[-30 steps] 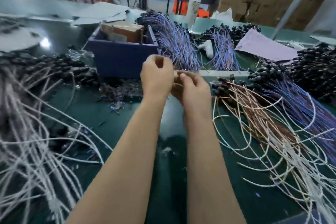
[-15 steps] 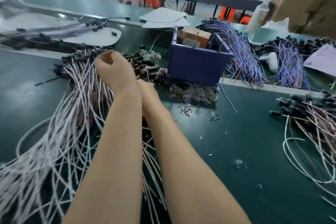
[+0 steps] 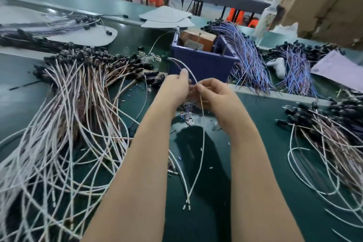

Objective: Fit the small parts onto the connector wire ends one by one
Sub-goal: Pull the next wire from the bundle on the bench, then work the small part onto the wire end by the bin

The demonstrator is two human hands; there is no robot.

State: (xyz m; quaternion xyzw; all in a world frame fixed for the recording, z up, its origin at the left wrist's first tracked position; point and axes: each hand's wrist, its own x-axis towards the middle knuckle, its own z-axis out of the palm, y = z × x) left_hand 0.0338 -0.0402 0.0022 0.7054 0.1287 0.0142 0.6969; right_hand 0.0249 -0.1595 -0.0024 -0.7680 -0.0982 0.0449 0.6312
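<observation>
Wire point(image 3: 203, 139), white, at centre: left hand point(image 3: 174, 88) pinches upper loop, right hand point(image 3: 215, 94) curled round it; tail hangs toward 6 o'clock. Blue bin point(image 3: 200, 65) at 12 o'clock, wire pile point(image 3: 78, 108) at 9 o'clock.

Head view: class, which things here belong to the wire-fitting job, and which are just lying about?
Job in hand:
left hand and right hand, both pinching one wire
wire pile at left
small parts under the hands

Lying about:
bin
bottle
paper
</observation>
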